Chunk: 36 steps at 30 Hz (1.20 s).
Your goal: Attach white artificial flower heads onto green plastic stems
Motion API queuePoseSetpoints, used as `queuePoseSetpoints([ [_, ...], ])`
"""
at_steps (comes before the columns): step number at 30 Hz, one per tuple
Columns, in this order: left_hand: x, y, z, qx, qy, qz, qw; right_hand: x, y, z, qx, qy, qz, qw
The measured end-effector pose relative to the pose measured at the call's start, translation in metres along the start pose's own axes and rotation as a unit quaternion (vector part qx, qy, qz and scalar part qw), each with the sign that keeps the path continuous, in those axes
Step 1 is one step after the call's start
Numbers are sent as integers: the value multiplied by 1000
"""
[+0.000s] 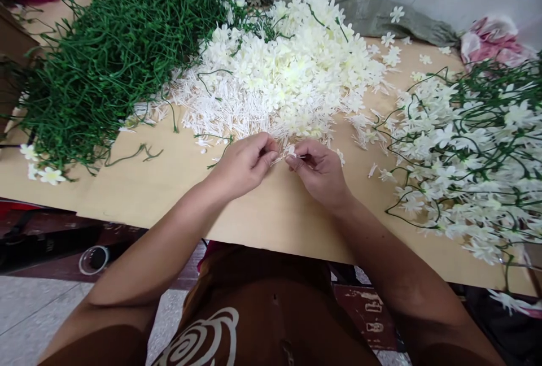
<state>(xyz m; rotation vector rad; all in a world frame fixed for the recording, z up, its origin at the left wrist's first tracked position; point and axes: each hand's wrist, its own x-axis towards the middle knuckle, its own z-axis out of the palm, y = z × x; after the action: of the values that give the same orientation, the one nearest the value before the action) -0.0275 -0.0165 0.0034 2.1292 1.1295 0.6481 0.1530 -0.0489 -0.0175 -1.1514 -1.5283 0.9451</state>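
Note:
My left hand (pixel 249 160) is closed in a pinch near the front of the flower pile, with a thin white stamen-like piece (pixel 277 158) at its fingertips. Facing it, my right hand (pixel 318 171) pinches a small white artificial flower (pixel 291 151) between thumb and forefinger. The fingertips of both hands are close together, just above the board. Right behind them lie many thin white stamen-like sticks (pixel 228 106). A heap of loose white fabric flowers (pixel 296 66) rises beyond those.
Green plastic stems (pixel 127 49) form a big tangled pile at the left. Finished-looking flowers on green stems (pixel 470 157) are heaped at the right. A tan board (pixel 169 191) covers the table. Grey-green sacking (pixel 381 16) and a pink-and-white bag (pixel 491 41) lie along the back.

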Motion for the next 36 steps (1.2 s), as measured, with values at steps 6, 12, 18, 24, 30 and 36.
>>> queuePoseSetpoints([
  [6,-18,-5,-25,238,23,-52,970,2,3,-12,24,43,26,998],
  [12,-10,-2,-8,330,-30,-55,942,-8,-3,3,82,-73,52,993],
  [18,3,-1,-9,316,-26,-76,945,3,1,26,-6,-166,0,986],
  [24,10,2,-13,323,-64,-88,940,19,9,17,-7,-146,3,989],
  [30,14,-1,-7,331,-47,-74,940,15,11,9,-16,-140,48,989],
  [36,18,-1,-31,262,80,-99,957,16,14,8,18,-118,74,990],
])
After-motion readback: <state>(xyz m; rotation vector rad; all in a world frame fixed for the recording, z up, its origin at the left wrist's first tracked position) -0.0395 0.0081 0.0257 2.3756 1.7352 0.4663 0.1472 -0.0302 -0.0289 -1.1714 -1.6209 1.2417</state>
